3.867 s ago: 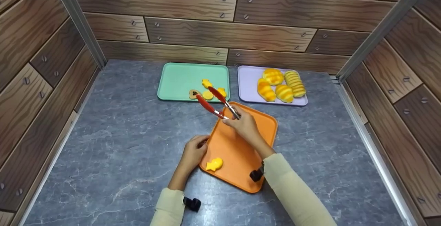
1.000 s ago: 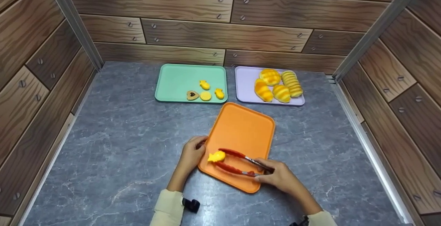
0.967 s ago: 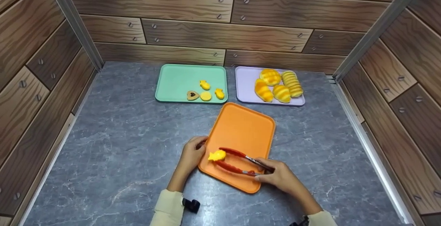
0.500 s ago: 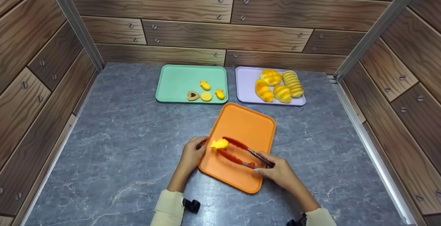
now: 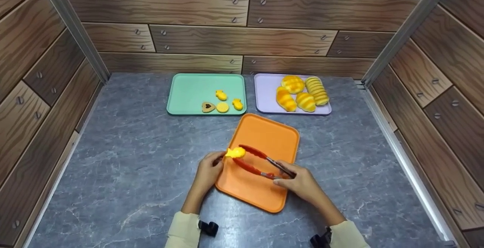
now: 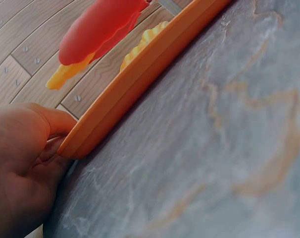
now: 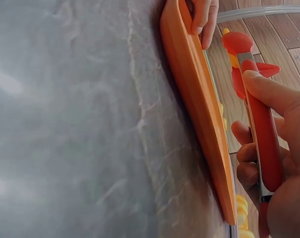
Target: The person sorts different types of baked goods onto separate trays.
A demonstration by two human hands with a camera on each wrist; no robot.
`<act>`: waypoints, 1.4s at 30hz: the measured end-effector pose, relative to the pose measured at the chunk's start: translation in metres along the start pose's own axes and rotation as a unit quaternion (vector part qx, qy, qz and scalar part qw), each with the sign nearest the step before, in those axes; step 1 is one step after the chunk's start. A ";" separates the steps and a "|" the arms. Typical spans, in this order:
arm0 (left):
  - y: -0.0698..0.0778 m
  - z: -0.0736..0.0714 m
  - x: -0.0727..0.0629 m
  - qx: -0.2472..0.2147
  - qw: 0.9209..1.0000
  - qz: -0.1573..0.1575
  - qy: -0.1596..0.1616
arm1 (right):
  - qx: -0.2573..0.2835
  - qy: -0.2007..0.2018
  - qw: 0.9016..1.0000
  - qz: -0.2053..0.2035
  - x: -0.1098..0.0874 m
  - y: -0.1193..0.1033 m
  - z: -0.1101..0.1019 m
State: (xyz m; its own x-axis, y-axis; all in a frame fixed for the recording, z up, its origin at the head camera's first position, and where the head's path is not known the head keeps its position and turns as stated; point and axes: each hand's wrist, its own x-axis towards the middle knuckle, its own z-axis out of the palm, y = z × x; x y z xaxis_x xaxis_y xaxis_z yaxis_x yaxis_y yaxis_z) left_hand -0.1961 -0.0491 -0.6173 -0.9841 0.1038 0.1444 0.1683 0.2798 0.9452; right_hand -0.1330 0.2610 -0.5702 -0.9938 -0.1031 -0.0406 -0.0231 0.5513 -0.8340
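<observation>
My left hand [image 5: 207,170] grips the left rim of an orange tray [image 5: 245,189]; in the left wrist view the thumb side of the hand [image 6: 19,158] is at the tray's corner. My right hand [image 5: 300,180] holds a pair of tongs [image 5: 254,151] with red tips and metal arms. Between those tips is a yellow fish-shaped cookie [image 5: 236,152], raised over the left part of the tray, its tail pointing left. In the right wrist view, the thumb and fingers wrap the red tongs handle [image 7: 270,153].
Behind the orange tray lies a green tray [image 5: 189,89] with several small cookies, among them a heart-centred biscuit [image 5: 208,107]. Beside it a lilac tray [image 5: 266,93] carries several bread rolls [image 5: 293,84]. Wood-patterned walls enclose the grey marbled tabletop [image 5: 132,157] on three sides.
The tongs came from near the green tray down to the orange tray and took hold of the fish-shaped cookie. Since then they have lifted it, moving away from me. My left hand stays put.
</observation>
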 end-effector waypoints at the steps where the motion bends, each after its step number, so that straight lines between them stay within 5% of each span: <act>1: 0.000 0.000 0.000 -0.002 1.000 -0.003 0.002 | 0.001 -0.002 1.000 -0.002 0.002 -0.001 0.001; 21: 0.000 -0.005 -0.001 0.001 1.000 0.003 0.001 | 0.032 0.037 0.999 0.011 0.053 -0.038 0.016; 42: 0.000 0.000 -0.001 -0.003 1.000 0.011 0.000 | 0.019 0.118 0.992 0.045 0.137 -0.048 0.024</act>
State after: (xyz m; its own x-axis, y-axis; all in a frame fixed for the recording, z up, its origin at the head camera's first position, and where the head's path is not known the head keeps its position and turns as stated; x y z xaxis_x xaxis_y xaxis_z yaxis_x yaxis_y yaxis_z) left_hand -0.1954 -0.0492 -0.6172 -0.9800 0.1100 0.1658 0.1901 0.2715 0.9435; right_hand -0.2659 0.2004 -0.5491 -0.9896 0.1437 0.0107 0.0659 0.5174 -0.8532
